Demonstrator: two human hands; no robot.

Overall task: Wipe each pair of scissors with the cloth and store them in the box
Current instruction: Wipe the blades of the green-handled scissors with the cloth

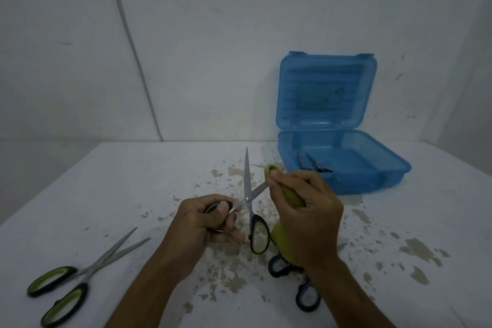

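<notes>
Scissors (250, 194) splayed: left hand (210, 218) fingers clench one handle, right hand (306, 210) fingers pinch cloth (291, 196) around a blade.

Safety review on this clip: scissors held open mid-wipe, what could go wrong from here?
1. The right hand pinches the cloth around one blade of the open scissors; a slip could run fingers along the edge.
2. The other blade points up, bare, near the wrists.
3. The left hand holds only one handle loop, so the scissors could swing shut on the cloth or fingers.
4. Scissors lie under the right forearm, easy to nudge.
</notes>
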